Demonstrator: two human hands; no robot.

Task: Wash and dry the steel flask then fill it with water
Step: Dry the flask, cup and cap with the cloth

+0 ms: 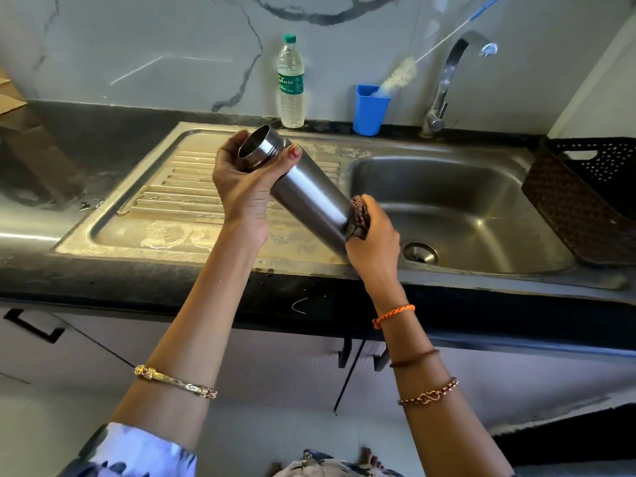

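Steel flask (306, 187) gripped by left hand (241, 180); right hand (373, 242) grips brown cloth (359, 215).

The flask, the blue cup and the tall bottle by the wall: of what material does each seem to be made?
The flask looks like brushed steel: a grey satin body with a shinier neck that mirrors light. The blue cup seems to be opaque matte plastic, evenly coloured with no glint. The tall bottle looks like thin clear plastic, see-through, with a green cap and printed label.
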